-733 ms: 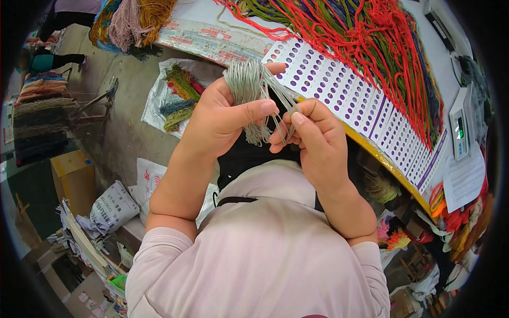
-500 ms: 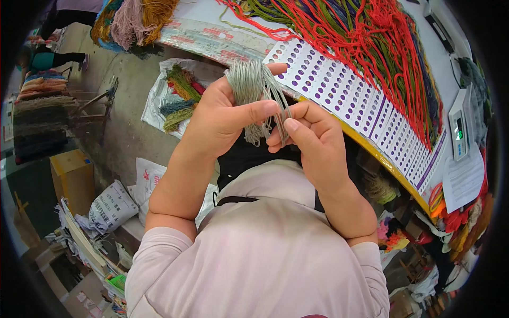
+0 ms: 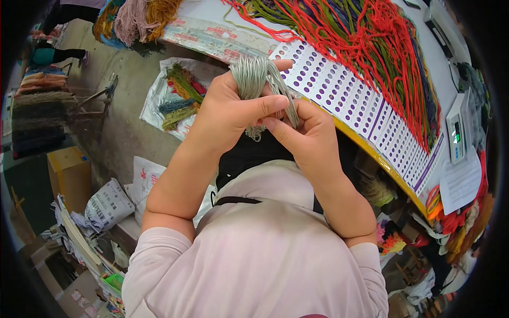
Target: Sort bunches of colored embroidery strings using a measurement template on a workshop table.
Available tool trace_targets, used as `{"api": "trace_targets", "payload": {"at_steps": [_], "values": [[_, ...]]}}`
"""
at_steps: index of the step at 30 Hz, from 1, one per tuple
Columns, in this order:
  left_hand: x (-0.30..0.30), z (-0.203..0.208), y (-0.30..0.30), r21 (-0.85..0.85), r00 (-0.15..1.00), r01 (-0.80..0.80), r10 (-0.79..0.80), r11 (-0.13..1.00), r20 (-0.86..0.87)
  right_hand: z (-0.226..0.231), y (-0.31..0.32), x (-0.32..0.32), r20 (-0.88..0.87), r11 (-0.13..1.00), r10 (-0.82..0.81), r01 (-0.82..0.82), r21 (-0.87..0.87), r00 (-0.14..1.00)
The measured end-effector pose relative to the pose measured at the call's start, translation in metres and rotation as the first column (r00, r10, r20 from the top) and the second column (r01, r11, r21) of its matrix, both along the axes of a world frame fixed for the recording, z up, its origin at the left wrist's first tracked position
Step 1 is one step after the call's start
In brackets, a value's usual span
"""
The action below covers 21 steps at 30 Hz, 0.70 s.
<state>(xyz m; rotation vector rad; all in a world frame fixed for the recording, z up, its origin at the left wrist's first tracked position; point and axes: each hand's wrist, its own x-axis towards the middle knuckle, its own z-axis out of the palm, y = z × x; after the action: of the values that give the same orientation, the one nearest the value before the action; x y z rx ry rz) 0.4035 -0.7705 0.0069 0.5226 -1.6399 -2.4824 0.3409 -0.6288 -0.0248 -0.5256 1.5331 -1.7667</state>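
A hank of pale grey-green yarn [image 3: 251, 77] is looped around the fingers of my left hand [image 3: 228, 108]. One left finger sticks out past the loops, and the thumb presses across the lower strands. My right hand [image 3: 310, 124] pinches part of the strands at the hank's right side, its thumb close under the left thumb. Its other fingers curl behind the yarn and are partly hidden. Some loose ends dangle below the left thumb. Both hands are in front of my body, at the near edge of the table [image 3: 360, 135].
Red, green and dark yarn [image 3: 382, 58] lies heaped on the table over a sheet of dotted labels [image 3: 328, 79]. A digital scale [image 3: 457, 132] stands at the right. On the floor lie a white sack [image 3: 154, 103] with coloured yarn and a cardboard box [image 3: 70, 172].
My right hand has shifted slightly left and its thumb has come up close to the left thumb. The hank has moved a little to the right and up with my left hand.
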Motion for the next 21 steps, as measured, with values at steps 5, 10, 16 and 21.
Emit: {"api": "trace_targets", "payload": {"at_steps": [5, 10, 16, 21], "values": [[0.000, 0.000, -0.004, 0.032, 1.000, 0.007, -0.007, 0.999, -0.005, 0.007, 0.001, 0.001, 0.089, 1.000, 0.013, -0.012, -0.008, 0.996], [0.002, -0.006, -0.005, 0.128, 0.998, 0.001, 0.007, 0.992, -0.066, 0.007, 0.003, 0.000, 0.131, 0.999, 0.003, 0.002, -0.039, 0.991], [0.005, 0.000, -0.006, 0.124, 0.999, 0.010, -0.006, 0.992, -0.032, 0.016, 0.006, -0.007, 0.009, 1.000, -0.020, 0.020, -0.020, 1.000], [0.010, 0.002, -0.005, 0.203, 0.995, 0.059, -0.042, 0.977, -0.088, 0.023, -0.005, -0.004, 0.016, 0.998, -0.060, 0.060, 0.012, 0.998]]}}
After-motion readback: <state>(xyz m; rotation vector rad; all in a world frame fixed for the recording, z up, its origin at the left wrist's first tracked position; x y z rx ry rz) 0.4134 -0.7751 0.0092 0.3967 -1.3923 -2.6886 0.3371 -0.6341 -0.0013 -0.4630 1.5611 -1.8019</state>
